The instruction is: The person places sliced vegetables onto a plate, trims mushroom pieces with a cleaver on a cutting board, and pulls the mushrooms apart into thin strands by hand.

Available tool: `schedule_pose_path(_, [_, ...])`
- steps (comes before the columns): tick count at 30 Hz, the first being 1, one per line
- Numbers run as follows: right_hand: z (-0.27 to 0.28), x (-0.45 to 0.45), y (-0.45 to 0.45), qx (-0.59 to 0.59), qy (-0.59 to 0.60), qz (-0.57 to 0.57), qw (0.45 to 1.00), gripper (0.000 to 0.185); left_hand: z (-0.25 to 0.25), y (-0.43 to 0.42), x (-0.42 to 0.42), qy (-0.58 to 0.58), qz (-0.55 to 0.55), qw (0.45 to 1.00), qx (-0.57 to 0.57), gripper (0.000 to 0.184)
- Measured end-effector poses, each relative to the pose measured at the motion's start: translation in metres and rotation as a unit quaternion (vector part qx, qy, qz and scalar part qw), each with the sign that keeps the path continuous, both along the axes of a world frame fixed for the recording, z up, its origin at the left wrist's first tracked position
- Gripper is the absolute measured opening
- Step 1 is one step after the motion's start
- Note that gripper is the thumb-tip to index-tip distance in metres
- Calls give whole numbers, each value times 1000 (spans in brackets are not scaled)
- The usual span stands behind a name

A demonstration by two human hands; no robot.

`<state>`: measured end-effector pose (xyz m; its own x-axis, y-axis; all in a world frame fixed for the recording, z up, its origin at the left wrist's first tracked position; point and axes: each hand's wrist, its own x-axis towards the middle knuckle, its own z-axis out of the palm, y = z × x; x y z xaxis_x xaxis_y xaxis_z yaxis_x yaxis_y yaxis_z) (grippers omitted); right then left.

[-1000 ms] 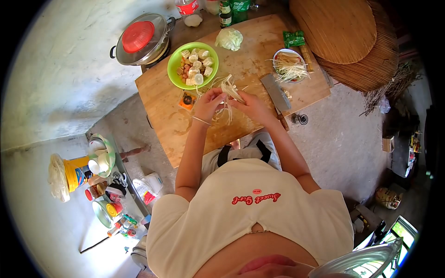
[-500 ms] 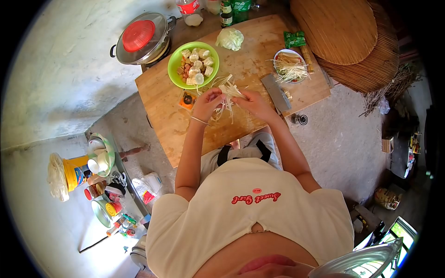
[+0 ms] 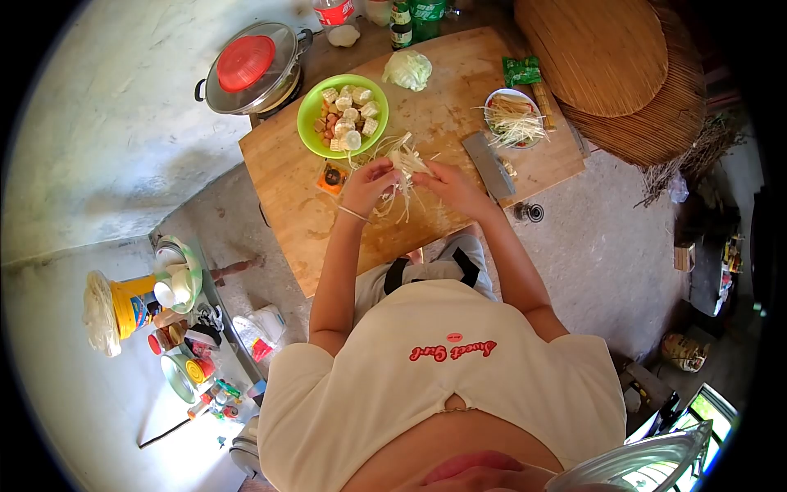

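A loose bunch of pale enoki mushrooms (image 3: 405, 159) is between my two hands over the wooden board, with thin strands hanging down and lying on the wood. My left hand (image 3: 370, 184) is closed on its left side, fingers curled. From the right, my right hand (image 3: 451, 187) pinches the same bunch. Just beyond my left hand stands a lime-green bowl (image 3: 307, 123) of corn pieces and small brownish chunks. An orange packet (image 3: 331, 177) lies beside my left hand. Right of my right hand rests a cleaver (image 3: 489, 166).
On the wooden board (image 3: 295, 221) are a cabbage piece (image 3: 407, 70), a bowl of more strands (image 3: 515, 120) and a green packet (image 3: 520, 70). A lidded pot (image 3: 275, 66) stands at back left, bottles (image 3: 400, 25) behind. Large round woven lids (image 3: 607, 49) are at back right.
My hands stay almost in place, with slight finger movement on the enoki mushrooms. Nothing else has visibly moved.
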<state>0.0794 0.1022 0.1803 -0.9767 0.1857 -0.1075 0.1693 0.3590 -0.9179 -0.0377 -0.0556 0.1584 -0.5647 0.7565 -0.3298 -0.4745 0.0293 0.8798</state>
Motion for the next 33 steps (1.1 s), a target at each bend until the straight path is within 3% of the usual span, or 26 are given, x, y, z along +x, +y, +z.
schedule_pose_path(3, [9, 6, 9, -84, -3, -33, 996, 25, -12, -2, -3, 41, 10, 999, -11, 27])
schedule_pose_path(5, [8, 11, 21, -223, -26, -60, 973, 24, -19, -3, -5, 69, 41, 997, -9, 24])
schedule_pose_path(8, [13, 11, 27, -242, 18, -57, 968, 24, -16, -4, -6, 29, 74, 997, 1, 24])
schedule_pose_path(9, [16, 10, 24, -242, 18, -59, 968, 24, -12, -3, -5, 29, 73, 997, 1, 24])
schedule_pose_path(11, [24, 8, 11, -93, -60, -56, 992, 27, -4, -3, -4, 0, 51, 998, -21, 20])
schedule_pose_path(14, [-5, 3, 0, -55, 1, -17, 998, 32, 8, 0, 1, 2, 26, 999, -32, 15])
schedule_pose_path(17, [11, 1, -7, -39, -49, 6, 998, 36, 2, 0, 3, 19, 18, 999, -26, 13])
schedule_pose_path(21, [-6, -2, -7, -85, 8, 7, 996, 38, 2, -2, 3, 31, 1, 999, -33, 14])
schedule_pose_path(23, [-9, -3, -5, -180, -26, 1, 983, 38, 2, -3, 2, 24, -19, 999, -30, 15])
schedule_pose_path(26, [10, -1, -3, -200, -81, 11, 976, 39, 5, -4, 4, 18, -19, 1000, -17, 15])
schedule_pose_path(33, [0, -1, -4, -206, -27, 17, 978, 36, 13, -2, 9, 12, -11, 1000, -11, 14])
